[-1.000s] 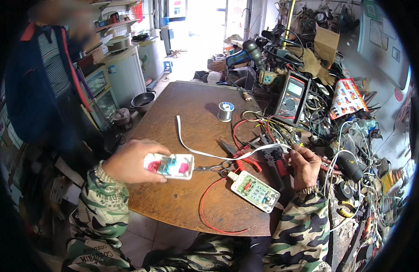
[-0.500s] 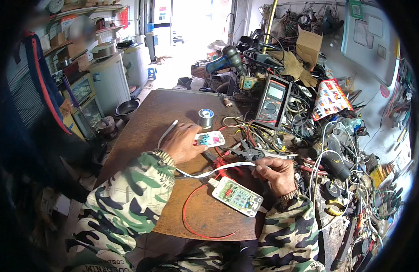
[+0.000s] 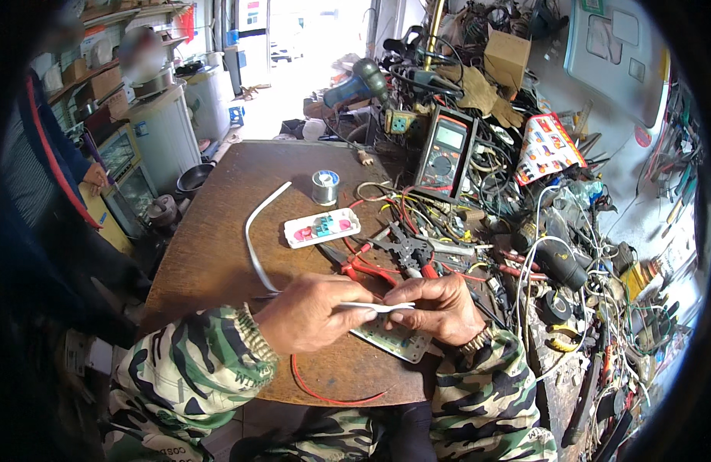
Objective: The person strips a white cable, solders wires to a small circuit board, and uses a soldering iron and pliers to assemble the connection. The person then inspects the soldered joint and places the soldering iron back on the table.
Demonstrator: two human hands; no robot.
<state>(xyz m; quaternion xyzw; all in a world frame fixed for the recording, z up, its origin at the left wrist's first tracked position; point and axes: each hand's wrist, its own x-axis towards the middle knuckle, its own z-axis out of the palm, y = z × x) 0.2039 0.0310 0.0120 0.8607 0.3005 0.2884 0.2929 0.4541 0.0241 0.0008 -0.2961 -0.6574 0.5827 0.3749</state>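
Note:
Close together over the near part of the table, my left hand (image 3: 313,312) and my right hand (image 3: 440,308) both pinch a flat white cable (image 3: 252,240). Its short stretch between my fingers is level, and its loose end curves away to the far left on the tabletop. Just below my hands lies an opened white casing with a green circuit board (image 3: 398,339), partly hidden by them. A red wire (image 3: 313,390) bends over the wood nearby. Beyond my hands rests a white cover with green and pink parts (image 3: 322,228).
A solder spool (image 3: 325,188) stands behind the cover. Wire strippers (image 3: 409,250) and red-handled pliers (image 3: 363,266) lie right of centre. A multimeter (image 3: 445,154) leans against heaped cables and tools along the right. At the left stands another person, whose hand (image 3: 96,176) shows.
My left hand has left the white cover and come nearer to my right hand, now pinching the cable too. The right hand has shifted slightly left. The cover lies uncovered on the table.

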